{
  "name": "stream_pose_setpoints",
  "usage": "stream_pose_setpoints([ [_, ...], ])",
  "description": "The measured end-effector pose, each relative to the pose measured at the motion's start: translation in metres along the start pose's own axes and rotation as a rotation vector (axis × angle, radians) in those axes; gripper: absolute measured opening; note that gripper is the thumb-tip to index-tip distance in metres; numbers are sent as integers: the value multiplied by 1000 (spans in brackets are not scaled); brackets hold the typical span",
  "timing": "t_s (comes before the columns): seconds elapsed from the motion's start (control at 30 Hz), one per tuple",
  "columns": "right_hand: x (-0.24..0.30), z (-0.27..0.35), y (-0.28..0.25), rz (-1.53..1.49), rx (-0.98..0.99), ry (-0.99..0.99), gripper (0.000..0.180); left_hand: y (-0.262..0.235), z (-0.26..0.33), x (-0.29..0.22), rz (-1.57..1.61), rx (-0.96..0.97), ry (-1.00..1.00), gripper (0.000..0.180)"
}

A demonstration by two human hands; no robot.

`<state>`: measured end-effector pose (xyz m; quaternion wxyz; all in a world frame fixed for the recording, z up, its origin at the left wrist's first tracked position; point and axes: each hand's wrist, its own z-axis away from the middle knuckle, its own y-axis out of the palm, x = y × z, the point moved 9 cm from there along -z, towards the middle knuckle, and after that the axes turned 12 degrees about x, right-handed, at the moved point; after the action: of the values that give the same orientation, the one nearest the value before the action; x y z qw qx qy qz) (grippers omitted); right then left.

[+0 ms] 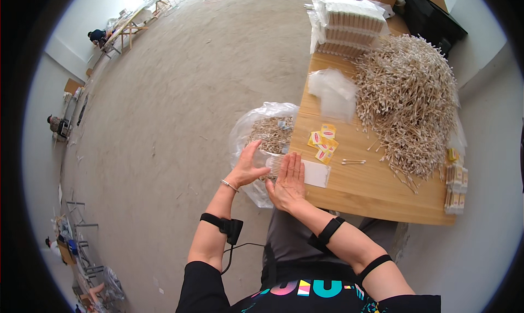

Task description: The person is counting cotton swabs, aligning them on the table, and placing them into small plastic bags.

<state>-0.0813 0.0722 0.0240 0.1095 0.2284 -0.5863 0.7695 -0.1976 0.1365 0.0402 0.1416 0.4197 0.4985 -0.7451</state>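
At the table's left edge lies a clear packet of cotton swabs (pixel 273 164), with a flat white piece (pixel 316 174) reaching out to its right. My right hand (pixel 287 186) rests flat over the packet, fingers stretched out. To the left, my left hand (pixel 247 168) is open, thumb and fingers spread at the packet's end; whether it touches cannot be made out. Yellow and white paper cards (pixel 325 142) lie just beyond. A few loose cotton swabs (pixel 353 162) sit to the right of them.
A large heap of cotton swabs (pixel 409 100) covers the table's right side. Clear bags (pixel 333 92) and stacked filled packs (pixel 349 24) are farther back. Left of the wooden table (pixel 371 201) stands a plastic-lined container of swabs (pixel 267 133). Small packs (pixel 456 190) line the right edge. Other people work far left.
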Motion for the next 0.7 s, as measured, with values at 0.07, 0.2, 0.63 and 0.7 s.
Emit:
stream_pose_setpoints([
  [0.07, 4, -3, 1, -7, 8, 0, 94, 6, 0, 25, 306, -84, -72, 66],
  [0.2, 6, -5, 1, 21, 9, 26, 94, 39, -3, 50, 739, -101, -244, 42],
  [0.63, -48, -32, -68, -105, -153, -61, 48, 66, -11, 55, 977, -231, -299, 17],
  [0.7, -90, -47, -109, -61, -261, 65, 38, 68, -12, 54, 981, -242, -318, 17],
])
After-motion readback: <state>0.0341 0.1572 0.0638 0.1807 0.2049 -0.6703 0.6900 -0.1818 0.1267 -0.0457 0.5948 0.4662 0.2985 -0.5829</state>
